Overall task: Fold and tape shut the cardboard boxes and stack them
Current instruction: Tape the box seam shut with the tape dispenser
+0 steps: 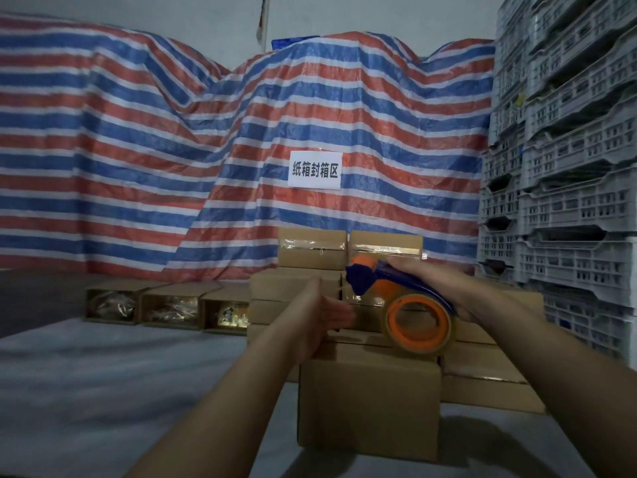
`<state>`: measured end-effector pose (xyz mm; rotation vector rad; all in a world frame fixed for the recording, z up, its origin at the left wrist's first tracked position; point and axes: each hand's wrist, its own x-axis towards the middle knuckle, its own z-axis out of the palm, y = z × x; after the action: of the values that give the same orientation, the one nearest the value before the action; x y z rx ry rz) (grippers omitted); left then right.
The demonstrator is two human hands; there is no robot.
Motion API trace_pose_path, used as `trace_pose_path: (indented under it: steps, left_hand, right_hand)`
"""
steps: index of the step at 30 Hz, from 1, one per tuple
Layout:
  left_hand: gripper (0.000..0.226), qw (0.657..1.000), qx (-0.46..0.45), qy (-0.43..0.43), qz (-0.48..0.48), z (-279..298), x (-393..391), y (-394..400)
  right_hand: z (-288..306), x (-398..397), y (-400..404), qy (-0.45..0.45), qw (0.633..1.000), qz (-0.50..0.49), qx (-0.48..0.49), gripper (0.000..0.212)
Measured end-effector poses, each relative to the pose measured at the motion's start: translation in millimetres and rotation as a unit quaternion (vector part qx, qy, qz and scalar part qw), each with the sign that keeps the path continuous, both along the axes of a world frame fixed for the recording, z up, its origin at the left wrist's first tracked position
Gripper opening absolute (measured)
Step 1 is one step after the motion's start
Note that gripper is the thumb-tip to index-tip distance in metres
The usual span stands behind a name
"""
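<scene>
- A person's right hand grips a blue-and-orange tape dispenser by its handle, fingers curled round it, the roll hanging just above the near cardboard box.
- The left hand is raised edge-on at the box's upper left corner, fingers straight. It looks to be by the loose end of tape, though motion blur keeps me from telling whether it pinches anything.
- The box I am working stands closed on the grey-covered bench, toward its middle, right against the stack of taped boxes behind it and to its right.
- Three open boxes wait in a row toward the far left of the bench, contents showing.
- My read: the carton is light and stiff-walled but its flaps will spring, so I would press flat on the top seam beside the tape line and lift later by the two short sides.
- Both forearms reach forward and converge over the box, hands close together but apart, right wrist cocked so the dispenser's blade end points left.
- Behind hang a striped tarpaulin with a paper sign, and grey crates stacked at right.
</scene>
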<state>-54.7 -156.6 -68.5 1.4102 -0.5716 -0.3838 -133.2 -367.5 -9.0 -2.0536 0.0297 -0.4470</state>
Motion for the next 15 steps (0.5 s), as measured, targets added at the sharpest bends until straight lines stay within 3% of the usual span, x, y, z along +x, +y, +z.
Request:
trace_pose_path:
  steps: [11, 15]
  left_hand:
    - [0.029, 0.997, -0.051, 0.060, 0.006, 5.2, 1.4, -1.9]
    - [0.014, 0.998, -0.027, 0.055, 0.017, 4.9, 0.2, 2.7]
  right_hand:
    - [1.9, 8.4, 1.4, 0.024, 0.997, 0.001, -0.071, 0.085]
    - [5.4, 9.0, 4.7, 0.046, 0.996, -0.002, -0.080, 0.084]
